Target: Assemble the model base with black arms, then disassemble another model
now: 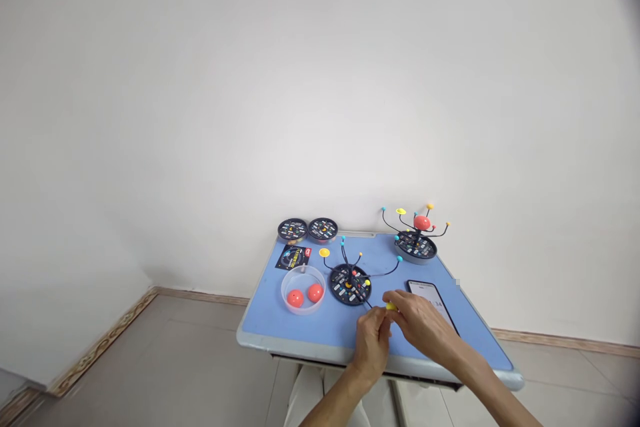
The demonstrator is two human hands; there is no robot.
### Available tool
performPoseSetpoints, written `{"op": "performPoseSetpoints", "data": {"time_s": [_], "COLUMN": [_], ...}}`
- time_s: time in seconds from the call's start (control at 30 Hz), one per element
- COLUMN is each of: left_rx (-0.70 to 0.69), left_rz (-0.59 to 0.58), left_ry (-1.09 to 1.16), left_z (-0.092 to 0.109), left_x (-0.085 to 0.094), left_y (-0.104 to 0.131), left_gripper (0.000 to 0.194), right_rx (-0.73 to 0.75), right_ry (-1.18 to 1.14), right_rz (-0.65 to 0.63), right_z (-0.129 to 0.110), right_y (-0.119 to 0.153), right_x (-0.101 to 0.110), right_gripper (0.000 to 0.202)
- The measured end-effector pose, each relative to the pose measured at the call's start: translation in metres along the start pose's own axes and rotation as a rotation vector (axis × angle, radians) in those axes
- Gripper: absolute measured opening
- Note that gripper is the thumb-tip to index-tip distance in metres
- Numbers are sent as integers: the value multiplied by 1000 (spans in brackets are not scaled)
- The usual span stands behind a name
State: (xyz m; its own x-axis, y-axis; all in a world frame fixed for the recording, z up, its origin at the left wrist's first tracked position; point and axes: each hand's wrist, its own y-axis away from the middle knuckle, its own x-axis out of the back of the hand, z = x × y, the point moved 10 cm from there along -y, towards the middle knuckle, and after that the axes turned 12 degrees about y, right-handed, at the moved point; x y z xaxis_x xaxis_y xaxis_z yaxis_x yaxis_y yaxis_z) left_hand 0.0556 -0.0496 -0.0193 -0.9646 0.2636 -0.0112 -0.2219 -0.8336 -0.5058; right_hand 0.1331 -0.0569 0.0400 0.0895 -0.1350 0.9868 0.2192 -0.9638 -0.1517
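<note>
A solar system model with a round black base (341,295) stands on the table in front of me. Thin curved black arms rise from it, tipped with small blue, yellow and orange balls. One black arm (368,305) reaches toward me, and its outer end disappears into the pinched fingers of my left hand (371,341). My right hand (423,321) is closed on a small yellow ball (391,306), right beside the left fingertips. Whether ball and arm touch is hidden by the fingers.
Left of the model, a clear plastic bowl (283,295) holds two red half-balls (295,298). Behind it lie a black printed card (286,257) and two round black discs (293,229). A second model with a red ball (421,222) stands back right; a phone (425,291) lies near my right hand.
</note>
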Motion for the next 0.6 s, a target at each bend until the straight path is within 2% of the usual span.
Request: {"op": "performPoseSetpoints", "data": {"time_s": [0.17, 0.23, 0.4, 0.5, 0.6], "left_rx": [-15, -10, 14, 39, 71], "left_rz": [-10, -13, -26, -33, -26], "left_ry": [25, 14, -3, -4, 1], "left_z": [0, -1, -1, -4, -8], "left_x": [-2, -2, -2, -4, -4], "left_y": [1, 1, 2, 3, 3], "left_gripper": [37, 39, 41, 41, 39], "right_rx": [93, 73, 17, 64, 49], "right_ry": [-38, -42, 74, -14, -260], "right_rz": [1, 1, -101, 1, 77], "right_z": [-2, -1, 2, -1, 6], "right_y": [5, 5, 1, -2, -3], "right_x": [-1, -2, -8, 14, 36], "right_gripper": [29, 29, 26, 29, 30]}}
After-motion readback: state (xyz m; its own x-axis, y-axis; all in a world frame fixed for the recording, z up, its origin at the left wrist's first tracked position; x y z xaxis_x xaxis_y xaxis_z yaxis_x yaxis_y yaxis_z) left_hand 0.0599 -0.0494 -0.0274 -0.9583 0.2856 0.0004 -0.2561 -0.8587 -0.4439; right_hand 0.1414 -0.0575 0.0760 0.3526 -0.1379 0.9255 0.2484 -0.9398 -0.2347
